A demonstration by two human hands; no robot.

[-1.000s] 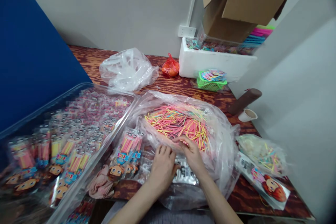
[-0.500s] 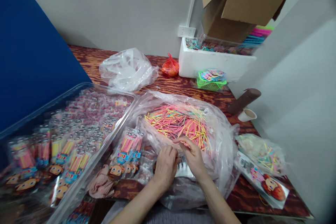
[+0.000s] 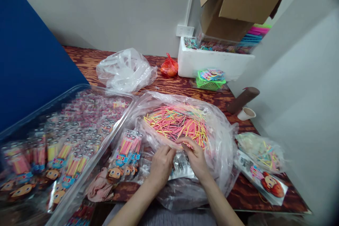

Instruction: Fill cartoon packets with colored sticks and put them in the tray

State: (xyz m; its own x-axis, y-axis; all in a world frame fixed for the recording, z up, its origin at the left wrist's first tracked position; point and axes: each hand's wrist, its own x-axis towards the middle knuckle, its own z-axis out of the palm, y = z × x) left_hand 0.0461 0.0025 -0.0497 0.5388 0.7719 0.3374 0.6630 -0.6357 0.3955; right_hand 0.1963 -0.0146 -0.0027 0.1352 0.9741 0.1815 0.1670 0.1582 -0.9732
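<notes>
A large clear plastic bag [image 3: 225, 148] lies spread open in front of me, with a heap of thin pink, yellow and some green sticks [image 3: 172, 123] in it. At its near edge, my right hand [image 3: 195, 157] is curled closed around a few sticks, their ends just showing by the fingers. My left hand [image 3: 162, 164] is close beside it, fingers bent and pressed together; what they grip is hidden. Below and between the hands lies a clear packet with dark print [image 3: 182, 166]. Filled stick packets with a cartoon face [image 3: 127, 155] lie left of my left hand.
A clear tub [image 3: 106, 148] full of filled packets stands at left. Behind are a crumpled bag [image 3: 127, 70], a red bag of fruit [image 3: 169, 67], a green basket [image 3: 210, 84] and a white foam box [image 3: 212, 60]. At right: a paper cup [image 3: 247, 113], dark bottle [image 3: 243, 100] and stick bag [image 3: 262, 152].
My left hand has shifted slightly left, away from the right hand, so more of the printed packet shows between them. The whole view has moved slightly; the right hand stays closed.
</notes>
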